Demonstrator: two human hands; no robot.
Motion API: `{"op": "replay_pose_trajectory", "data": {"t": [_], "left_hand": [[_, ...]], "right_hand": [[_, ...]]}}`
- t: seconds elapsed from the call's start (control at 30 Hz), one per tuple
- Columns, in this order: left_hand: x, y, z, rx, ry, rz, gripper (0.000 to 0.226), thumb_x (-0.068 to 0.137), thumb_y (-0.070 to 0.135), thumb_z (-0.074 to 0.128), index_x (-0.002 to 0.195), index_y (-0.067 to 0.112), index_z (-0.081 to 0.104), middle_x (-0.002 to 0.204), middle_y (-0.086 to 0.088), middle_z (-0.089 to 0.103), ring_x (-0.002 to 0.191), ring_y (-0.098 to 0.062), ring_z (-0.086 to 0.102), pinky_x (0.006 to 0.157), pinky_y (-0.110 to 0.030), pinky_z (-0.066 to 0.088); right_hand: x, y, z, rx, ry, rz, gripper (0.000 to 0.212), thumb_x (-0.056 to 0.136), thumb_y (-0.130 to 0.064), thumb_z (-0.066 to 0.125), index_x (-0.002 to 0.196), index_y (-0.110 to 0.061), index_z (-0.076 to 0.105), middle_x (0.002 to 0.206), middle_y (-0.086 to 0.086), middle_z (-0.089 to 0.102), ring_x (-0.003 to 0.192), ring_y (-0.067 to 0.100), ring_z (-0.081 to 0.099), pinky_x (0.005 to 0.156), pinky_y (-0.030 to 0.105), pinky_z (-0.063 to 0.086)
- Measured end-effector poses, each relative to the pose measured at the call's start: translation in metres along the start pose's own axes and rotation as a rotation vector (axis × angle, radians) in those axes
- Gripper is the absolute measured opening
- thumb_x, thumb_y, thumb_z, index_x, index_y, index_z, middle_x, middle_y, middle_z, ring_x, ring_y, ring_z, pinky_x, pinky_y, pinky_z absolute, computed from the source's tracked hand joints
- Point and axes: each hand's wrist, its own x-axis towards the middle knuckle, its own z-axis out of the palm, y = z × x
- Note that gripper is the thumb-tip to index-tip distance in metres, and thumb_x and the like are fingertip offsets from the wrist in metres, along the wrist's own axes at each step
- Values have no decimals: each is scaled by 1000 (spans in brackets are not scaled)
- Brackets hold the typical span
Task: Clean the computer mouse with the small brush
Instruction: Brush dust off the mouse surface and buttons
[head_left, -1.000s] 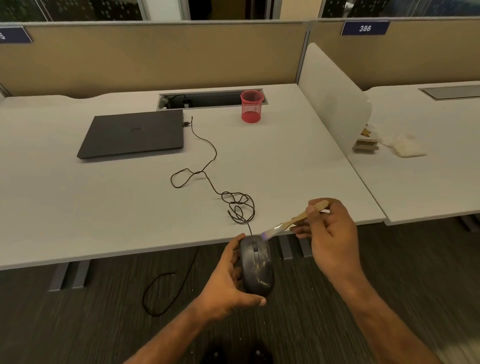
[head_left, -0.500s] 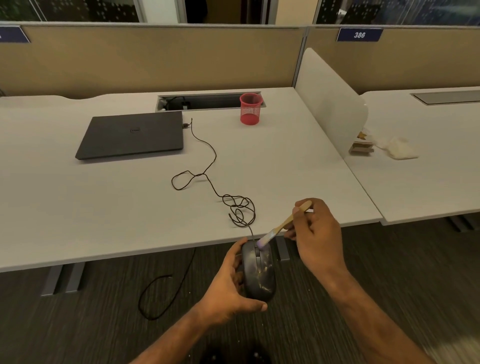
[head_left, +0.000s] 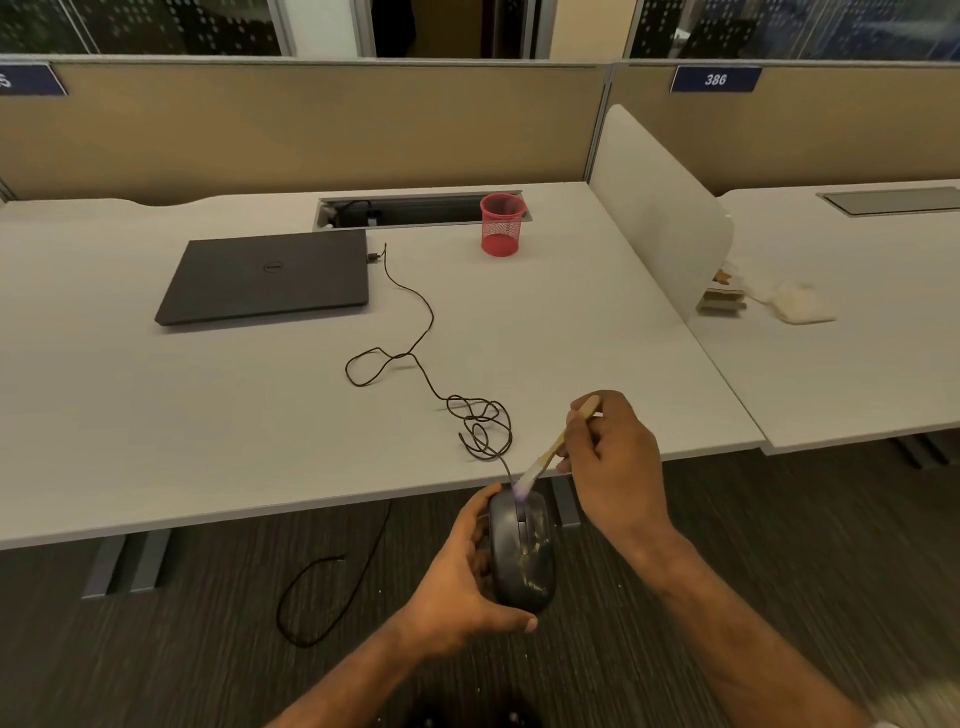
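Observation:
A dark computer mouse (head_left: 522, 556), streaked with pale dust, is held in front of the desk edge by my left hand (head_left: 462, 582), which grips it from the left and beneath. My right hand (head_left: 615, 467) pinches the wooden handle of a small brush (head_left: 550, 452). The brush slants down to the left and its pale bristles touch the front of the mouse by the scroll wheel. The mouse cable (head_left: 415, 353) loops across the desk to the laptop.
A closed black laptop (head_left: 267, 275) lies at the back left of the white desk (head_left: 156, 415). A red mesh cup (head_left: 501, 224) stands by the cable slot. A white divider panel (head_left: 654, 218) separates a second desk with crumpled tissue (head_left: 795, 304). A loose black cord (head_left: 317, 597) lies on the carpet.
The brush tip has moved down and left along the front of the mouse. My right hand has come slightly closer to the mouse. My left hand keeps the same hold.

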Motion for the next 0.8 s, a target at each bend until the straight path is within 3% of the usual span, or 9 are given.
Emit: {"op": "replay_pose_trajectory", "data": {"t": [0.17,0.33,0.47,0.63,0.8], "left_hand": [[-2,3,2,9,-3,-14,123,56,-5,91,145,54,29,153,8,42,138,-16,52,107,-42,54],[-3,5,5,8,1,-16,122,56,-6,90,145,52,28,153,6,43,137,-18,54,107,-45,54],[-5,4,4,-13,11,-17,123,54,-7,90,145,49,29,153,4,43,138,-21,53,107,-45,54],[-5,4,3,-46,14,-6,123,56,-12,87,147,46,30,154,1,42,138,-22,53,105,-44,56],[-6,4,1,-77,1,10,128,54,-12,89,153,39,25,156,0,40,138,-19,54,109,-43,52]], "right_hand": [[-3,-1,-3,42,67,-21,7,99,-19,54,100,-26,53,74,1,65,64,26,67,56,48,59],[-5,0,-6,-9,4,-25,5,98,-20,55,98,-24,54,70,2,63,63,28,65,54,50,58],[-6,6,-12,-24,47,9,3,99,-18,54,99,-21,54,73,3,63,65,28,66,56,49,58],[-8,5,-15,102,90,43,9,99,-20,54,100,-30,54,82,-2,67,70,11,70,60,26,61],[-11,11,-17,149,64,164,6,99,-17,53,102,-22,56,87,6,67,75,18,71,59,18,58]]}}
